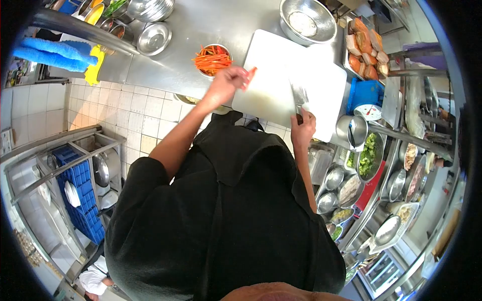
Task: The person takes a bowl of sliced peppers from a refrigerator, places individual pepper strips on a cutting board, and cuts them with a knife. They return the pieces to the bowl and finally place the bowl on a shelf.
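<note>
My left hand is above the left edge of a white cutting board, its fingers closed on a small orange-red vegetable piece. Just beyond that hand stands a bowl heaped with orange-red vegetable strips. At the board's near side, my right hand is wrapped round the dark handle of a knife. The knife's broad metal blade points away from me over the board. Glare washes out part of the white surface beside the blade.
A metal colander bowl stands behind the board. To the right are a tray of browned meat chunks, a blue scale and several food bowls. A metal bowl and a rail lie at the left. Blue crates stand behind left.
</note>
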Tool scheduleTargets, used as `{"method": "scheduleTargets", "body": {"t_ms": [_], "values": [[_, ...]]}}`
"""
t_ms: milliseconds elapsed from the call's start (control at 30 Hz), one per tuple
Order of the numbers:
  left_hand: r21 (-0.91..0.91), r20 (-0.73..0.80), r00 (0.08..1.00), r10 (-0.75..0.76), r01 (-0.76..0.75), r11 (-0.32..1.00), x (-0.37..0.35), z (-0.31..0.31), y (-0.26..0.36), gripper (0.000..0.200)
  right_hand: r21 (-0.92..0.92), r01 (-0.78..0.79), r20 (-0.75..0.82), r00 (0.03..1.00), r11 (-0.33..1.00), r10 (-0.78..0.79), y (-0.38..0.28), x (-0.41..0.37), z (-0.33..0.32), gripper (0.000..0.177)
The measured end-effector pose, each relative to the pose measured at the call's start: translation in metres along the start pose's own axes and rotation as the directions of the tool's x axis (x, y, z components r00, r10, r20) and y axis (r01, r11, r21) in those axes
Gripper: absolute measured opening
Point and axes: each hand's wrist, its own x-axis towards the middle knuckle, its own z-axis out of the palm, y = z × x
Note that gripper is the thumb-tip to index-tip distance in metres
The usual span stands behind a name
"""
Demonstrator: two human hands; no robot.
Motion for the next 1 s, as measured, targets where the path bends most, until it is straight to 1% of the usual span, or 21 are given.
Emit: {"method": "scheduleTargets", "body": {"t_ms": [33, 67, 100, 133, 200, 233, 367, 433, 533, 567, 633, 667, 733, 767, 867, 900, 1000], "values": [[0.011, 0.027, 0.999, -0.034, 0.034, 0.999, -0.006, 0.012, 0.0, 0.01, 0.136, -0.062, 0.065, 0.996, 0.989, 0.053, -0.015, 0.008, -0.001, 0.036], [0.023, 0.057, 0.996, -0.07, 0.069, 0.997, -0.011, 0.022, -0.001, 0.01, 0.348, -0.193, 0.201, 0.971, 0.917, 0.128, -0.033, 0.015, -0.001, 0.033], [0.041, 0.057, 0.992, -0.111, 0.109, 0.993, -0.014, 0.03, -0.011, 0.01, 0.518, -0.338, 0.345, 0.923, 0.786, 0.169, -0.057, 0.023, -0.002, 0.029], [0.082, 0.062, 0.99, -0.124, 0.119, 0.99, -0.017, 0.034, -0.012, 0.01, 0.635, -0.481, 0.486, 0.857, 0.604, 0.171, -0.079, 0.03, -0.002, 0.026], [0.165, 0.064, 0.988, -0.144, 0.131, 0.977, -0.022, 0.037, -0.01, 0.01, 0.657, -0.494, 0.606, 0.795, 0.569, -0.01, -0.116, 0.042, -0.001, 0.022], [0.164, 0.049, 0.991, -0.125, 0.116, 0.98, -0.026, 0.036, 0.0, 0.011, 0.667, -0.503, 0.653, 0.75, 0.55, -0.107, -0.129, 0.046, 0.002, 0.02], [0.297, -0.068, 0.997, -0.043, 0.062, 0.953, -0.032, 0.012, 0.0, 0.011, 0.676, -0.492, 0.629, 0.773, 0.548, -0.082, -0.157, 0.049, 0.022, 0.017], [0.391, -0.111, 0.994, 0.007, 0.037, 0.92, -0.037, -0.004, 0.0, 0.011, 0.643, -0.492, 0.665, 0.738, 0.586, -0.11, -0.157, 0.048, 0.029, 0.017], [0.423, -0.256, 0.95, 0.182, -0.059, 0.904, -0.043, -0.029, -0.006, 0.011, 0.586, -0.487, 0.7, 0.707, 0.648, -0.101, -0.156, 0.048, 0.033, 0.018], [0.42, -0.286, 0.942, 0.178, -0.044, 0.906, -0.046, -0.038, -0.005, 0.012, 0.567, -0.484, 0.706, 0.702, 0.666, -0.091, -0.156, 0.049, 0.033, 0.018], [0.416, -0.344, 0.923, 0.172, -0.014, 0.909, -0.049, -0.056, 0.003, 0.013, 0.584, -0.474, 0.673, 0.736, 0.659, -0.068, -0.158, 0.051, 0.037, 0.019], [0.452, -0.348, 0.92, 0.182, -0.005, 0.892, -0.048, -0.064, 0.008, 0.014, 0.593, -0.469, 0.656, 0.753, 0.655, -0.056, -0.16, 0.051, 0.039, 0.019], [0.522, -0.354, 0.913, 0.2, 0.015, 0.853, -0.043, -0.075, 0.022, 0.015, 0.609, -0.359, 0.598, 0.794, 0.707, -0.111, -0.164, 0.059, 0.043, 0.021], [0.511, -0.355, 0.92, 0.169, 0.039, 0.859, -0.037, -0.079, 0.028, 0.017, 0.612, -0.303, 0.568, 0.811, 0.73, -0.14, -0.167, 0.064, 0.045, 0.022], [0.616, -0.173, 0.925, 0.338, -0.167, 0.77, -0.015, -0.091, 0.027, 0.017, 0.602, -0.231, 0.525, 0.836, 0.764, -0.161, -0.201, 0.085, 0.037, 0.023], [0.66, -0.165, 0.909, 0.382, -0.186, 0.728, -0.008, -0.095, 0.027, 0.02, 0.62, -0.225, 0.509, 0.845, 0.751, -0.167, -0.207, 0.091, 0.043, 0.024], [0.894, -0.087, 0.888, 0.451, -0.13, 0.43, -0.001, -0.108, 0.021, 0.018, 0.641, -0.106, 0.432, 0.868, 0.76, -0.244, -0.233, 0.108, 0.054, 0.028]]}}
